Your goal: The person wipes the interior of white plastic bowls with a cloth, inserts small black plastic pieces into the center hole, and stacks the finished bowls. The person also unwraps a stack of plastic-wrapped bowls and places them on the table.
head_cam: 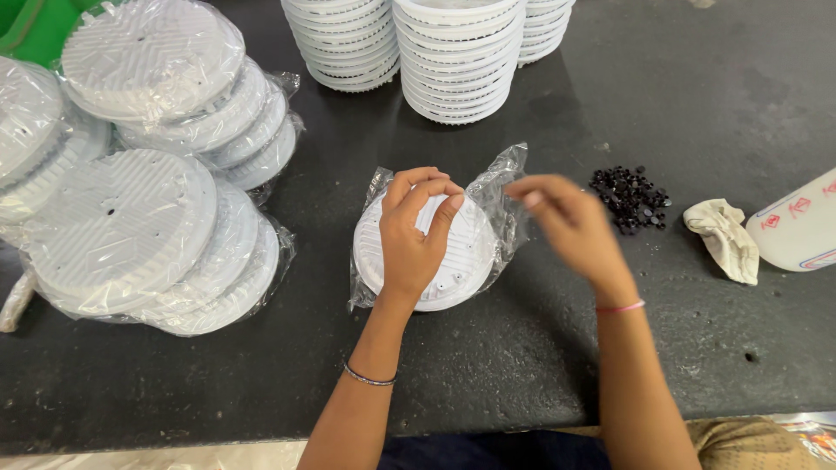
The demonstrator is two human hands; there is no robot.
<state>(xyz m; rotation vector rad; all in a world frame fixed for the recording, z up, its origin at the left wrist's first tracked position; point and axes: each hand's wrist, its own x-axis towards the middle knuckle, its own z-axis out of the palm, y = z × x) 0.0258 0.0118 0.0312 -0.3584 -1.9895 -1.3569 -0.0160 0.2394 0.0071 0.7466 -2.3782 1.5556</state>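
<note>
A round white ribbed plastic disc (461, 261) lies on a clear plastic bag (503, 183) in the middle of the dark table. My left hand (414, 235) rests on top of the disc, fingers curled, fingertips touching its far side. My right hand (566, 222) hovers just right of the disc, blurred, fingers pinched together; whether it holds something small I cannot tell. A pile of small black parts (629, 196) lies to the right of that hand.
Bagged white discs are heaped at the left (131, 235). Stacks of unbagged white discs stand at the back (457, 61). A crumpled cloth (724, 237) and a white container (797, 228) lie at the right. A green bin corner (30, 26) shows top left.
</note>
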